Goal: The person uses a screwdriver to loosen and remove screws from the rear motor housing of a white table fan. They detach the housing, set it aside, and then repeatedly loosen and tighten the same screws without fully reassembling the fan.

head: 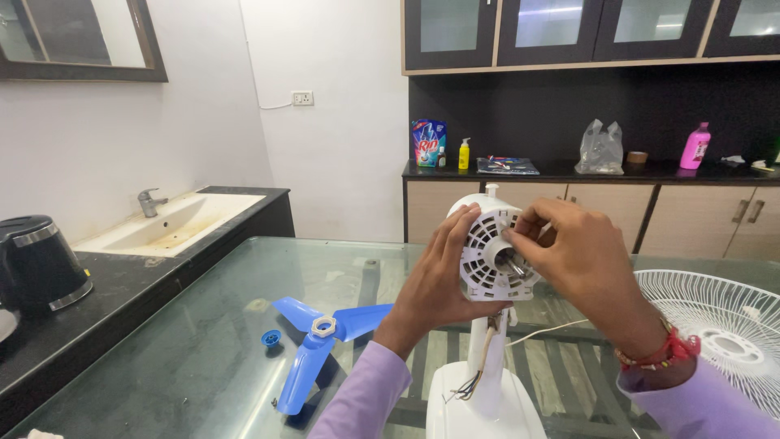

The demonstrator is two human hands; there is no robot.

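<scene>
A white fan motor housing [491,248] is held up on its white stand [486,382], directly in front of the two hands and above the near edge of the glass counter [203,358]. The shaft [512,262] at the middle of the housing points toward the viewer and slightly to the right, so its long axis runs from the housing face out toward the right hand. The left hand [435,280] is closed around the left rim of the housing, thumb underneath and fingers along the side, and the housing is steadied by it. The right hand [581,252] is brought in from the right, its fingertips pinched together at the shaft; whether a small part is clamped between them cannot be told. The right hand is the nearer to the shaft. Loose wires [475,378] are seen hanging down along the stand.

On the counter, a white wire grille [715,333] lies flat to the right, well apart from the stand. A blue three-bladed propeller [321,341] with a white nut at its hub lies to the left, and a small blue cap [270,337] sits just beside it.

Further left, a dark counter carries a black kettle [36,264] and a pale sink [175,223] with a tap. Along the back wall, cupboards and a shelf with bottles and bags are seen.
</scene>
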